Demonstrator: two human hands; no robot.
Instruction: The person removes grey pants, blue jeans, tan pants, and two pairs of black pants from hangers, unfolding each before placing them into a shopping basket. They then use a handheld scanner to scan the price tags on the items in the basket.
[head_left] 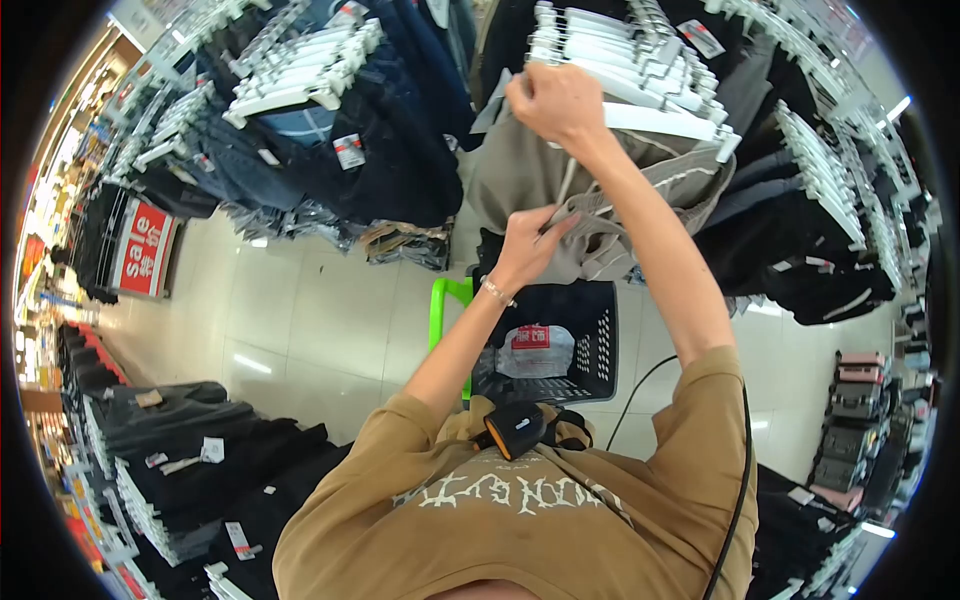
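Grey-beige trousers (500, 180) with a pale drawstring hang from a white hanger (660, 122) on the rack in front. My left hand (530, 243), with a bracelet at its wrist, pinches the trousers' fabric near the waistband. Above it, my right hand (558, 100) is closed in a fist at the hanger's left end; what its fingers hold is hidden. A pale cord runs down from beneath my right hand toward my left. Below my hands is a black basket (600, 345) with a green handle (437, 320), holding a clear plastic package with a red label (530, 338).
Racks of dark trousers and jeans (400, 160) stand at front left and right, with more clothes (200, 420) at lower left. A red sale sign (145, 250) stands left, suitcases (850, 430) right. A black cable hangs beside my right arm.
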